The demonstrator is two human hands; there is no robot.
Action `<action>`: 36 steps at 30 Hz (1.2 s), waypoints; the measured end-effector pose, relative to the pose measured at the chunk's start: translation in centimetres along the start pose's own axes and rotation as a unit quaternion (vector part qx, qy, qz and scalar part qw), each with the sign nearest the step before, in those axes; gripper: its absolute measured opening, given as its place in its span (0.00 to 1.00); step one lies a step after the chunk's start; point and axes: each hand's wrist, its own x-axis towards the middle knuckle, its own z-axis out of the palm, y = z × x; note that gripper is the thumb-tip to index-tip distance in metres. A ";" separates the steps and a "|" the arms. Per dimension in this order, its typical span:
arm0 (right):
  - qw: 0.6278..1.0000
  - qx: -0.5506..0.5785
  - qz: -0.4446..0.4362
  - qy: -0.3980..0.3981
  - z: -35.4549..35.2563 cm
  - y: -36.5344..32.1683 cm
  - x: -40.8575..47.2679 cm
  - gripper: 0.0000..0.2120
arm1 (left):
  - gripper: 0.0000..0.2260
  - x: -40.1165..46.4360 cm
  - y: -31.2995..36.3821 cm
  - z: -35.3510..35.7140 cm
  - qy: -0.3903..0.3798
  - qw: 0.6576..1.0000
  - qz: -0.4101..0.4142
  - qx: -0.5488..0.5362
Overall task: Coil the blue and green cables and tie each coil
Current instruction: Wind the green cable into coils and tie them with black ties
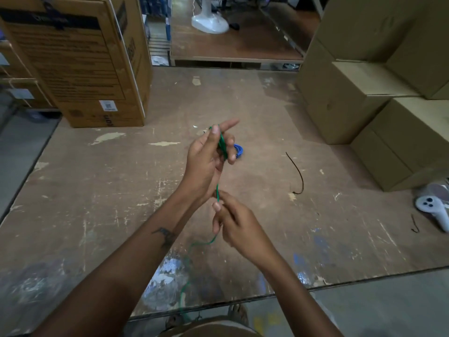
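Observation:
My left hand (209, 156) is raised over the middle of the worn brown table (109, 190) and grips loops of the green cable (222, 144) between thumb and fingers. From there the green cable runs down to my right hand (233, 217), which pinches it just below the left wrist. The cable's loose tail curves down past the table's front edge. The blue cable (239, 150) lies on the table behind my left hand, mostly hidden by the fingers. A black tie (297, 173) lies on the table to the right.
A tall printed cardboard box (80, 64) stands at the back left. Stacked plain boxes (369, 100) fill the right side. A white handheld controller (435, 210) and a second short black tie (415, 224) lie near the right edge.

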 end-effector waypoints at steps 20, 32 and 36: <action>0.988 0.140 -0.020 0.066 -13.1 -7.1 -2.5 0.11 | 0.19 -4.2 -2.1 -2.9 -0.188 0.872 0.059 0.447; 0.988 0.032 -0.031 0.149 -3.4 0.7 3.3 0.14 | 0.22 -5.5 1.1 1.6 -0.160 0.975 0.035 0.148; 0.995 -0.021 -0.027 0.095 0.0 -0.6 -0.5 0.16 | 0.21 -4.2 1.5 2.5 -0.089 0.996 -0.007 -0.004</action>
